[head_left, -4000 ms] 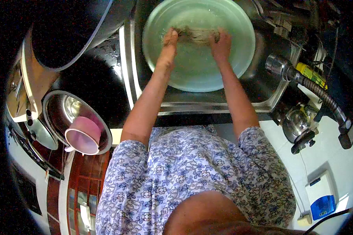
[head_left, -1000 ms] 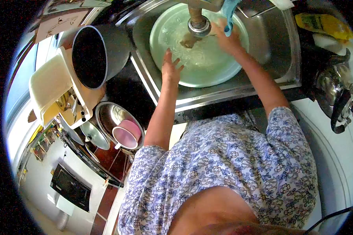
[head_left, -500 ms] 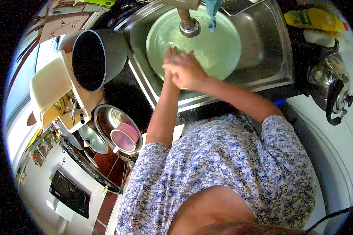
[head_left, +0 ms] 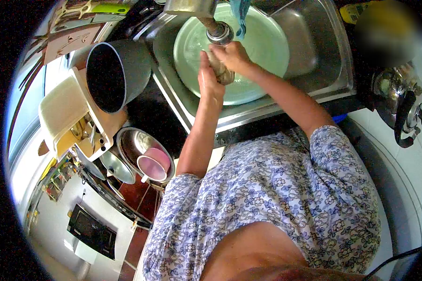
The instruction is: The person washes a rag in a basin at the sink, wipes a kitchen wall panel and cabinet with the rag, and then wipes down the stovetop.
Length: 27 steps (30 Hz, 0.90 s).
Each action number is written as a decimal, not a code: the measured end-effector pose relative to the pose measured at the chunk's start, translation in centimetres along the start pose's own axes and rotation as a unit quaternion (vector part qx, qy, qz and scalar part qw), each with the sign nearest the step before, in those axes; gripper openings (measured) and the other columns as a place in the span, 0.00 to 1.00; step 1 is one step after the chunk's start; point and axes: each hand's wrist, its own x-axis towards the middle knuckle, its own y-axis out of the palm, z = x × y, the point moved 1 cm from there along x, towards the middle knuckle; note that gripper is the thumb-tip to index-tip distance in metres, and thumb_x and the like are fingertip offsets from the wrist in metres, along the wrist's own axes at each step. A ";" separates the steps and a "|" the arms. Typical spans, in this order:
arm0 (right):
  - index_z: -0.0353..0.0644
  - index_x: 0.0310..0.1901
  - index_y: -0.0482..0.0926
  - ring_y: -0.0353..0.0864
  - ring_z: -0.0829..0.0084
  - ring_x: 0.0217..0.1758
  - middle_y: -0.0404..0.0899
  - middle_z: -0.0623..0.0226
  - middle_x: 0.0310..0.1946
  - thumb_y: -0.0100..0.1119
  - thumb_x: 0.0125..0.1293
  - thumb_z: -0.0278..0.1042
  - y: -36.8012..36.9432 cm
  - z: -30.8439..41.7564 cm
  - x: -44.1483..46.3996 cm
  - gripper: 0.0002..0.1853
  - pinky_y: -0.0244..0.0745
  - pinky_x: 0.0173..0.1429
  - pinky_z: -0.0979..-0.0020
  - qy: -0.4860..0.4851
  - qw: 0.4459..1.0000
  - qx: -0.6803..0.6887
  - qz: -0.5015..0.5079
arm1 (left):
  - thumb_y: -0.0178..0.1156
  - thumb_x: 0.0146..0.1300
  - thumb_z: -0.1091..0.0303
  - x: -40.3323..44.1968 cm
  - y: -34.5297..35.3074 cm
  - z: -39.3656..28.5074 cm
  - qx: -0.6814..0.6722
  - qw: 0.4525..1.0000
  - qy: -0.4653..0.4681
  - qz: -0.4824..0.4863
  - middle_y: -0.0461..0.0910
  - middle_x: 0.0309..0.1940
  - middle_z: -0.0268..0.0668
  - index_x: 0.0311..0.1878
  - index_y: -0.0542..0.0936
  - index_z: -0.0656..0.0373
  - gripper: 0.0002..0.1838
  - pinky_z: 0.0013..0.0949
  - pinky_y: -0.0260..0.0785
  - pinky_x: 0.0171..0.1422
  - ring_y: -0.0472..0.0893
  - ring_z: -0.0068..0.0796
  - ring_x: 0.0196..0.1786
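Observation:
Both hands are over a pale green basin of water, which sits in a steel sink. Between them is a wet, crumpled brownish cloth, just below the faucet head. My left hand lies along the cloth's left side, its thumb side up. My right hand grips the upper part of the cloth with bent fingers. A blue cloth hangs beside the faucet.
Left of the sink stand a tall grey pot and a cream utensil holder. A pink cup rests in a steel bowl. On the right are a glass-and-metal kettle and a yellow bottle.
The hands were pressed together over the basin's near left side; now they are slightly apart with the brownish cloth visible between them, nearer the faucet. The view has shifted slightly.

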 end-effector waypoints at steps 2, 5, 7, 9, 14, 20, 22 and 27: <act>0.44 0.37 0.81 0.82 0.55 0.33 0.81 0.55 0.29 0.56 0.60 0.53 -0.5 -4.3 0.8 0.19 0.75 0.39 0.58 0.027 0.999 -0.019 0.025 | 0.43 0.69 0.43 1.1 -2.1 1.6 0.069 0.993 0.030 0.088 0.71 0.56 0.41 0.62 0.66 0.63 0.32 0.41 0.62 0.63 0.70 0.36 0.59; 0.45 0.41 0.80 0.81 0.53 0.37 0.82 0.56 0.34 0.60 0.58 0.48 -1.7 -10.9 0.5 0.16 0.75 0.43 0.55 -0.029 0.986 -0.163 0.011 | 0.45 0.64 0.35 2.1 -6.1 2.6 0.138 0.990 -0.033 0.025 0.49 0.71 0.45 0.72 0.50 0.56 0.43 0.57 0.56 0.65 0.60 0.51 0.67; 0.46 0.42 0.78 0.80 0.54 0.40 0.80 0.57 0.34 0.60 0.58 0.45 -2.3 -12.0 -1.2 0.15 0.74 0.43 0.57 -0.021 0.955 -0.296 0.005 | 0.46 0.62 0.33 2.4 -8.5 3.1 0.159 0.987 -0.032 -0.001 0.43 0.73 0.44 0.73 0.45 0.52 0.46 0.61 0.56 0.65 0.57 0.56 0.69; 0.47 0.43 0.77 0.78 0.54 0.42 0.79 0.57 0.35 0.60 0.58 0.42 -2.2 -10.4 -2.9 0.14 0.73 0.44 0.58 0.003 0.948 -0.315 0.045 | 0.47 0.61 0.33 2.5 -9.4 3.0 0.162 0.986 -0.042 -0.019 0.40 0.74 0.44 0.74 0.43 0.51 0.47 0.62 0.56 0.64 0.53 0.59 0.70; 0.46 0.40 0.77 0.76 0.54 0.44 0.77 0.57 0.38 0.59 0.51 0.29 2.7 -6.5 -3.4 0.12 0.73 0.46 0.57 -0.060 0.979 -0.184 0.071 | 0.48 0.62 0.36 3.7 -8.1 2.7 0.093 0.986 -0.134 -0.033 0.50 0.71 0.46 0.73 0.45 0.52 0.45 0.62 0.60 0.62 0.57 0.62 0.67; 0.51 0.44 0.78 0.77 0.56 0.44 0.74 0.61 0.38 0.61 0.51 0.30 3.1 8.9 -9.3 0.16 0.74 0.44 0.59 -0.221 0.974 -0.017 0.045 | 0.46 0.69 0.52 1.0 -5.5 -2.2 0.028 0.994 0.057 0.085 0.74 0.50 0.41 0.60 0.68 0.61 0.25 0.41 0.67 0.56 0.72 0.42 0.56; 0.51 0.43 0.78 0.78 0.59 0.41 0.74 0.61 0.39 0.64 0.52 0.36 3.9 9.1 -9.7 0.15 0.77 0.35 0.60 -0.252 0.966 -0.051 0.032 | 0.49 0.69 0.53 1.9 -6.8 -3.4 -0.042 0.991 0.039 0.120 0.78 0.39 0.36 0.52 0.74 0.58 0.19 0.33 0.70 0.44 0.77 0.32 0.41; 0.48 0.34 0.76 0.81 0.59 0.29 0.78 0.62 0.32 0.66 0.53 0.43 3.8 8.1 -6.0 0.13 0.76 0.30 0.61 -0.289 0.954 -0.011 -0.081 | 0.47 0.70 0.52 2.5 -6.8 -3.9 0.047 0.962 0.128 0.236 0.75 0.25 0.32 0.34 0.74 0.52 0.15 0.31 0.71 0.35 0.76 0.28 0.31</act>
